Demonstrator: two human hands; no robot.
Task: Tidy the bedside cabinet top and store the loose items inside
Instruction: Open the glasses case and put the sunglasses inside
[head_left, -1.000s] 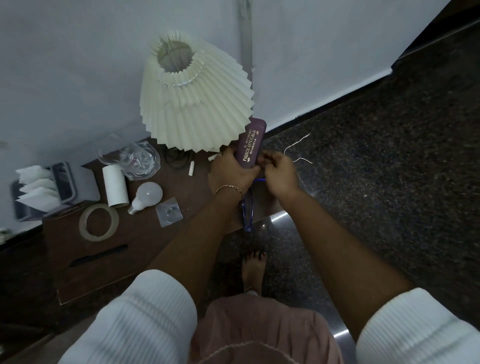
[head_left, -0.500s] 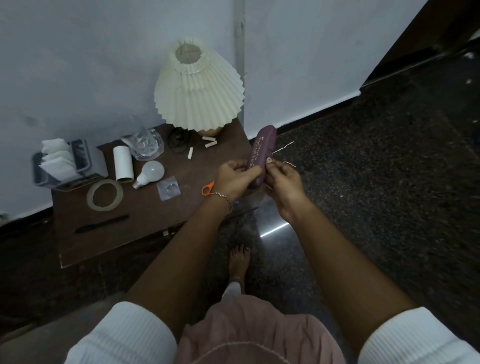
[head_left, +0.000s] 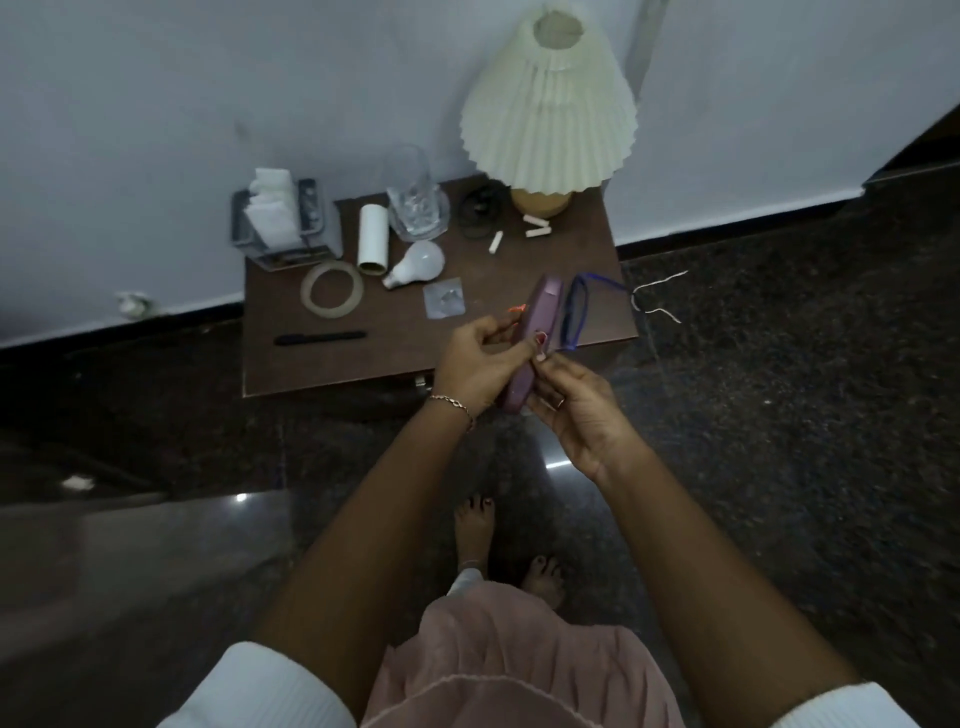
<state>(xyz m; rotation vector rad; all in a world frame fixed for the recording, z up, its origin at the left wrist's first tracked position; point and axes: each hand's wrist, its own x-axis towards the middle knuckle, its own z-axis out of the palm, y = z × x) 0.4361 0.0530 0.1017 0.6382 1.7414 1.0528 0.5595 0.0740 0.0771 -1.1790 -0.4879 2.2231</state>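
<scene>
Purple glasses case (head_left: 535, 332) held upright between both hands above cabinet (head_left: 395, 332) front right corner. Left hand (head_left: 480, 364) grips its side; right hand (head_left: 582, 415) pinches lower edge. Blue glasses (head_left: 574, 314) lie beside case. Front left of top bare.

Purple case (head_left: 537, 332): lower end hidden behind left hand (head_left: 480, 366) and right hand (head_left: 582, 415); can't tell if it's open. Orange item (head_left: 515, 310) at frame centre mostly hidden behind the case. Lamp shade (head_left: 550, 104) cut by top edge. White object (head_left: 132, 304) at left wall too blurred to identify.
</scene>
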